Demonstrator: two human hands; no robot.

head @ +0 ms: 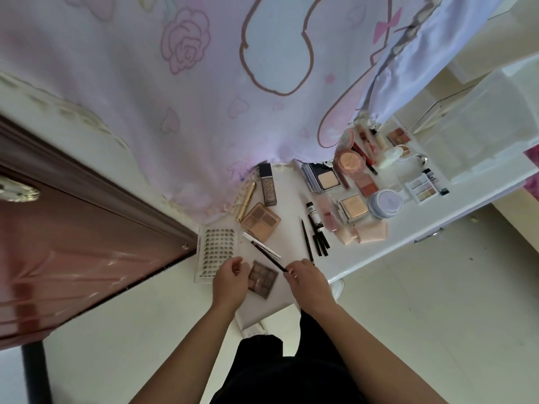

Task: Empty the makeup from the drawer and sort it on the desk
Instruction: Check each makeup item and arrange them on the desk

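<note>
1. Where the white desk (287, 199) meets a pink printed curtain (180, 91), makeup lies spread across the top in two loose groups, well apart.
2. The group near the person counts one clear lash tray (217, 249), one gold tube (246, 201), one dark foundation bottle (267, 185), one white pencil (261, 245) and two brown eyeshadow palettes: a four-pan palette (260, 221) and a small nine-pan palette (262, 279).
3. The far group holds two square powder compacts (353, 209), one round peach compact (350, 161), one lavender jar (385, 203), one white six-pan palette (422, 188) and peach tubes (366, 233) lying on their sides.
4. Between the groups lies a cluster of black liner pens (319, 240); their exact number is hard to tell.
5. A slim dark pencil (268, 256) lies slanted, its far end just beside the white pencil and its near end at the person's right hand.
6. The right hand (309, 279) pinches that near end, thumb and fingertips closed narrowly round it.
7. The left hand (230, 279) sits at the left edge of the small nine-pan palette, beside the lash tray, its fingers curled in loosely; whether they grip the palette I cannot tell.
</note>
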